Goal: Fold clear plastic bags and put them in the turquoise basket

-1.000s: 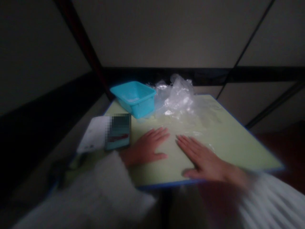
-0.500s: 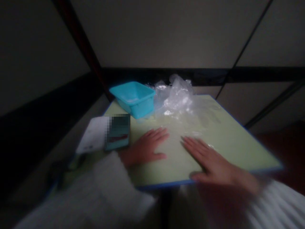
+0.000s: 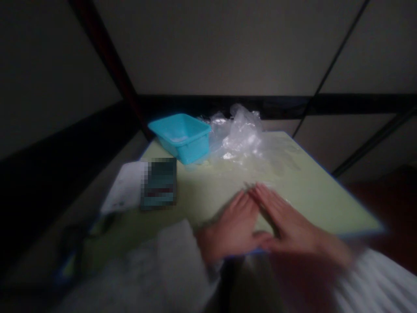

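Note:
My left hand (image 3: pixel 232 228) lies palm down near the front edge of the yellow-green table (image 3: pixel 309 200), its fingers stretched out. Beside it my right hand (image 3: pixel 291 224) rests flat too, with its thumb apart from its fingers. The fingertips and thumbs of the two hands meet, leaving a small gap of tabletop between them. Beyond them lies crumpled clear plastic (image 3: pixel 244 130), whose thin, glossy part spreads forward over the table. A few glints show near my right fingers; whether the film reaches under my hands I cannot tell.
A turquoise plastic basket (image 3: pixel 195 148) stands at the back left, next to the plastic. On the left lie a dark, box-like thing (image 3: pixel 159 184), partly blurred out, and a white flat thing (image 3: pixel 125 187). Dark-banded wall panels (image 3: pixel 215 52) rise behind the table.
My left hand has slid right and slightly toward me until it touches my right hand. The right hand stays in nearly the same place. Basket and plastic have not moved.

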Available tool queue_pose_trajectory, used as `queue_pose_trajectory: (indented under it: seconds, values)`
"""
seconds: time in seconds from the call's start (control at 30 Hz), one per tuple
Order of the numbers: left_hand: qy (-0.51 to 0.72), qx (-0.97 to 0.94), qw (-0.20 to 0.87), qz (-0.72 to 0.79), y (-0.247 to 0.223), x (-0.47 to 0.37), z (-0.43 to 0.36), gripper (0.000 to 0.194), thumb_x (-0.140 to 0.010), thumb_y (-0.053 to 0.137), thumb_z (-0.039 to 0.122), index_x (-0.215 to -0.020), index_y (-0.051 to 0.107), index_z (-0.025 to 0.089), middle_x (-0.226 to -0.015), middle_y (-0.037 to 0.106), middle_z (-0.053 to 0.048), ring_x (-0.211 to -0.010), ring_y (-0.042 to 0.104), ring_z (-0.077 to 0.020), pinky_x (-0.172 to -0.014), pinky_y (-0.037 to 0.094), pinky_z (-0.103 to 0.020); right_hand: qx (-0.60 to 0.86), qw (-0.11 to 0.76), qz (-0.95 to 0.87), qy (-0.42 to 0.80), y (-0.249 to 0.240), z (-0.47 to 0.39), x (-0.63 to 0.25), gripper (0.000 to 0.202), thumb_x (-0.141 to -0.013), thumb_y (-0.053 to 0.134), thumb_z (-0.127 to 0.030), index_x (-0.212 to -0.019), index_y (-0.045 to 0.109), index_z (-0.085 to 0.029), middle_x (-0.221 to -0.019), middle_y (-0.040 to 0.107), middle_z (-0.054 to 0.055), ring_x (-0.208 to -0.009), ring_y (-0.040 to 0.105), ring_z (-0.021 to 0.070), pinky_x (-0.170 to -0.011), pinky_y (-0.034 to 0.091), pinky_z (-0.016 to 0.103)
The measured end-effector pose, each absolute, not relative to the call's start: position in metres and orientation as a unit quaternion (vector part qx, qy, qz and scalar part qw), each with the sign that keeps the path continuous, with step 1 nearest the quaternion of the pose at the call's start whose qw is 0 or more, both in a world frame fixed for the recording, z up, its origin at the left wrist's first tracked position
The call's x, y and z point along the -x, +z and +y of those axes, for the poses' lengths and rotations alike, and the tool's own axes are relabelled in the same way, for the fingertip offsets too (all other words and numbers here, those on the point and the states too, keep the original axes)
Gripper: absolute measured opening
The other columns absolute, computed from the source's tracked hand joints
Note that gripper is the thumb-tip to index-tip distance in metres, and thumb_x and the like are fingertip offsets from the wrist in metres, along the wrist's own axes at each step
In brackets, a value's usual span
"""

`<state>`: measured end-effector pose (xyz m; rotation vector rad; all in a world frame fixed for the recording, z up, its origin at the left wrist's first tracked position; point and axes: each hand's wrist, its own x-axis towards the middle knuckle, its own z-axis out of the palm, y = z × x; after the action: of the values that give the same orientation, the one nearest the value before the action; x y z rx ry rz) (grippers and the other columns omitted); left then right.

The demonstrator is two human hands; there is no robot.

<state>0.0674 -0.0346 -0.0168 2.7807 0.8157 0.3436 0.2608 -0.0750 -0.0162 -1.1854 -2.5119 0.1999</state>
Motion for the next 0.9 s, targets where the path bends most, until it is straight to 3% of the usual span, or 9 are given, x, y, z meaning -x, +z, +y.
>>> queue_pose_trajectory:
  seconds: [0.43, 0.73, 0.9]
  values:
    - [0.086, -0.962, 0.063, 0.252, -0.028, -0.011, 0.021, 0.070, -0.090, 0.039, 0.061, -0.145, 0.028, 0.021, -0.155, 0.022, -0.008, -0.144, 0.015, -0.0243, -0.116, 0.012, -0.042, 0.422, 0.147, -0.892, 0.058, -0.015, -0.075, -0.262, 0.101, -0.082, 0.047, -0.068, -0.150, -0.011, -0.021, -0.157, 0.002, 0.013, -0.142, 0.012, 0.0332, -0.112, 0.022, 0.055]
    - [0.051, -0.948, 0.051, 0.309, -0.030, 0.031, 0.051, 0.071, -0.089, 0.045, 0.057, -0.145, 0.026, 0.018, -0.155, 0.021, -0.012, -0.144, 0.015, -0.0260, -0.115, 0.014, -0.043, 0.425, 0.135, -0.892, 0.075, -0.004, -0.079, -0.261, 0.098, -0.083, 0.050, -0.066, -0.150, -0.007, -0.024, -0.156, 0.005, 0.011, -0.142, 0.013, 0.0330, -0.112, 0.021, 0.056]
    - [0.089, -0.947, 0.042, 0.305, -0.029, 0.031, 0.045, 0.078, -0.086, 0.046, 0.062, -0.146, 0.022, 0.019, -0.156, 0.018, -0.013, -0.145, 0.009, -0.0262, -0.116, 0.010, -0.045, 0.432, 0.186, -0.877, 0.099, 0.000, -0.086, -0.263, 0.091, -0.085, 0.049, -0.061, -0.150, -0.005, -0.029, -0.157, 0.010, 0.007, -0.141, 0.018, 0.0316, -0.112, 0.023, 0.055]
